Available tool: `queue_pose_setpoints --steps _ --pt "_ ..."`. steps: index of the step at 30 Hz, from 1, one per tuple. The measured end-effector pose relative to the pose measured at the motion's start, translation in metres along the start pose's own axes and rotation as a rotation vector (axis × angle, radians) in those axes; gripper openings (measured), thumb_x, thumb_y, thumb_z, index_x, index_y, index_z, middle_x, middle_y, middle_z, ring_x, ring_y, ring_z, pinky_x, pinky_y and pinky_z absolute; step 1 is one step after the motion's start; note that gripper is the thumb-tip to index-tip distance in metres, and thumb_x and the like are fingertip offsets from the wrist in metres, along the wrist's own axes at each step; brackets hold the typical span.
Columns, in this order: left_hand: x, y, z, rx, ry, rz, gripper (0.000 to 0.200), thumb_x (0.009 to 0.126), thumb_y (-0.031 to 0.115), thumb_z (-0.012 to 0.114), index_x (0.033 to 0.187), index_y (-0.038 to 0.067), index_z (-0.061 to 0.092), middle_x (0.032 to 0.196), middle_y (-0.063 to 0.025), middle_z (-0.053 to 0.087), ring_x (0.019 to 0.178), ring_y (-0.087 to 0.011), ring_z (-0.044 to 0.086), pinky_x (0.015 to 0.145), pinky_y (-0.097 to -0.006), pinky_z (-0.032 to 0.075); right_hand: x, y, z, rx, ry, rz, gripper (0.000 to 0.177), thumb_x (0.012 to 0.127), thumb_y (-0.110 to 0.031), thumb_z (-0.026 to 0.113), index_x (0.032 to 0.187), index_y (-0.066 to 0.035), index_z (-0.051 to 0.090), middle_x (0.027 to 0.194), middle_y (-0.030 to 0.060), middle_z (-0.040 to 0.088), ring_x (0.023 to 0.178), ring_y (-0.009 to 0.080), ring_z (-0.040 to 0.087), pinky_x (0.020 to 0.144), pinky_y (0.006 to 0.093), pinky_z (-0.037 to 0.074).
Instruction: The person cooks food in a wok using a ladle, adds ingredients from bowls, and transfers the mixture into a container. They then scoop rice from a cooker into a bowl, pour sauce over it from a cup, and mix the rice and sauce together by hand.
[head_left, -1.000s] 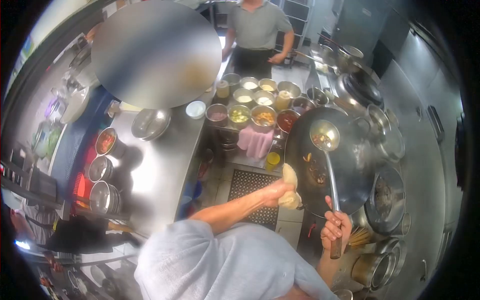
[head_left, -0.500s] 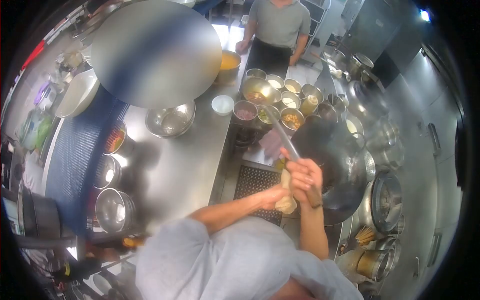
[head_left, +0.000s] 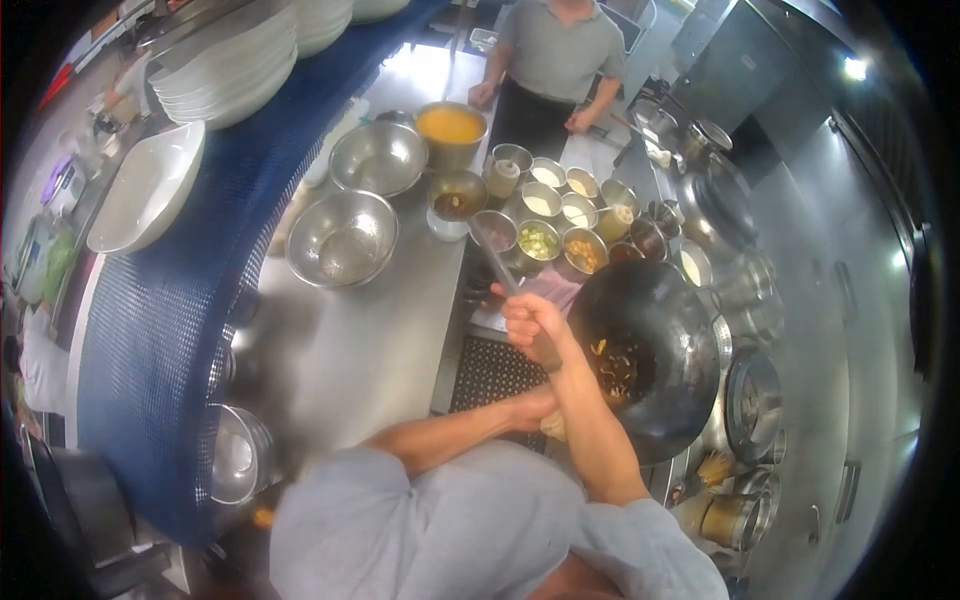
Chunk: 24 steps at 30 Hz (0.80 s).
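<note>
My right hand [head_left: 533, 325] is closed around the handle of a metal ladle [head_left: 492, 250]. The ladle's bowl [head_left: 458, 192], with dark food in it, is over a small white bowl [head_left: 447, 228] on the steel counter. My left hand [head_left: 535, 402] grips a beige cloth [head_left: 554, 427] beside the wok's near left edge; my right forearm covers its fingers in part. To the right, a large black wok [head_left: 672, 330] has dark pieces and a few yellow bits at its bottom.
Steel pots of ingredients, including green pieces [head_left: 539, 241] and orange-brown ones [head_left: 582, 254], stand beyond the wok. Two steel bowls [head_left: 343, 240] and an orange-filled pot [head_left: 450, 127] are on the counter [head_left: 370, 350]. A person [head_left: 562, 50] stands at the far end. A blue shelf [head_left: 150, 340] borders the left.
My right hand has swung left, bringing the ladle from above the ingredient pots to the small white bowl. The view has shifted, and the wok's contents now show.
</note>
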<state>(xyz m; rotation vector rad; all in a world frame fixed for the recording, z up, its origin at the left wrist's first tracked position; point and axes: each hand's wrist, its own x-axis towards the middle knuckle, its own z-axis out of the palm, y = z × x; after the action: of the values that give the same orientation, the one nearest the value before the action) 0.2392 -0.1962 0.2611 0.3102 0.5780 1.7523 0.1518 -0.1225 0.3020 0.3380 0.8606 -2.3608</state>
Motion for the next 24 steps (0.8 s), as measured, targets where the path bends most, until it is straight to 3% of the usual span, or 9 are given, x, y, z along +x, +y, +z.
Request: queue_pose_setpoints --steps 4,10,16,22,24 --pt "0.008 -0.012 -0.009 -0.083 -0.022 0.073 0.027 0.100 0.031 0.046 0.110 0.008 0.055 0.104 -0.0050 0.065 0.085 -0.0160 0.066 0.069 -0.0344 0.056 -0.003 0.003 0.011 -0.175 0.124 -0.030 0.035 0.088 -0.007 0.052 0.122 -0.005 0.047 0.064 -0.0020 0.043 0.042 0.0072 0.038 0.039 0.0246 0.034" --pt "-0.002 -0.005 -0.001 -0.121 0.046 0.031 0.029 0.101 0.034 0.044 0.108 0.009 0.056 0.100 -0.0043 0.066 0.084 -0.0160 0.065 0.068 -0.0333 0.055 -0.002 0.007 0.021 -0.462 0.273 -0.050 0.038 0.083 -0.007 0.054 0.120 -0.005 0.046 0.064 -0.0010 0.044 0.042 0.0084 0.040 0.039 0.0253 0.033" --pt "0.010 -0.023 -0.025 -0.102 -0.107 0.021 0.032 0.100 0.037 0.045 0.112 0.009 0.055 0.105 -0.0044 0.065 0.088 -0.0172 0.065 0.072 -0.0346 0.055 -0.005 0.016 0.031 -0.630 0.360 -0.069 0.040 0.081 -0.007 0.054 0.120 -0.003 0.045 0.062 -0.0004 0.044 0.041 0.0087 0.041 0.038 0.0262 0.034" --pt "0.006 -0.021 -0.018 -0.077 0.001 -0.017 0.034 0.100 0.036 0.045 0.117 0.008 0.054 0.113 -0.0058 0.064 0.098 -0.0198 0.064 0.082 -0.0380 0.055 -0.004 0.022 0.025 -1.003 0.424 -0.126 0.045 0.079 -0.009 0.055 0.123 -0.002 0.047 0.062 0.0031 0.049 0.040 0.0125 0.048 0.039 0.0308 0.041" --pt "0.010 -0.030 -0.026 -0.073 -0.005 -0.012 0.033 0.100 0.034 0.045 0.117 0.007 0.054 0.113 -0.0062 0.064 0.098 -0.0205 0.064 0.085 -0.0384 0.054 -0.008 0.029 0.029 -1.166 0.494 -0.186 0.047 0.079 -0.009 0.053 0.126 -0.002 0.046 0.063 0.0084 0.053 0.042 0.0176 0.052 0.042 0.0339 0.044"
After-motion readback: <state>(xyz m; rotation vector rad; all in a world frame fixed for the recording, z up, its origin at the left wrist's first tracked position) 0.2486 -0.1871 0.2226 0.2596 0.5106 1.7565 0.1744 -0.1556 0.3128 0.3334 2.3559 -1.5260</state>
